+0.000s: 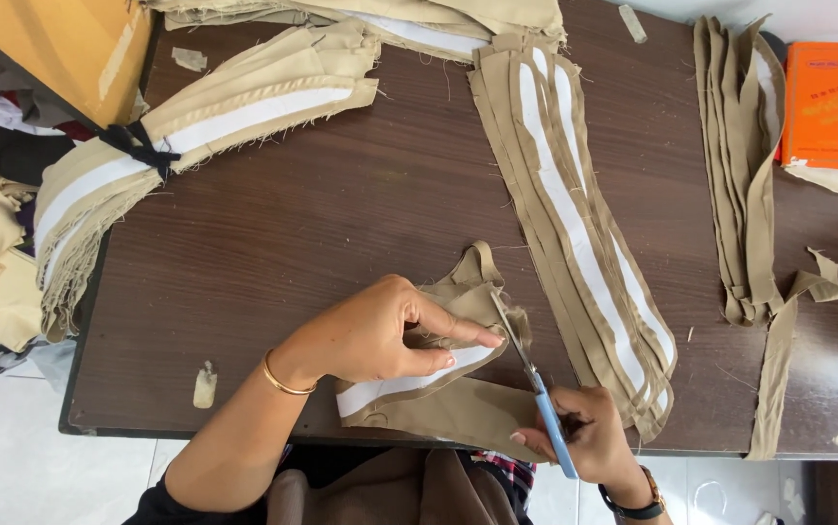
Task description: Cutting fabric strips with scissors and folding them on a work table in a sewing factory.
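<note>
Counted on and around the dark wooden table [293, 243]

Two hands are seen, the left hand [366, 335] and the right hand [589, 437], and one pair of blue-handled scissors [536, 384] is counted. One khaki piece with white lining [438, 399] is held under them. Three loose stacks of khaki strips are counted: one central stack [584, 224], one right stack [745, 165], one at the far edge [419, 24]. One tied bundle [195, 126] is seen, one orange box [837, 107], one bracelet [283, 381] and one wristwatch [638, 506].
</note>
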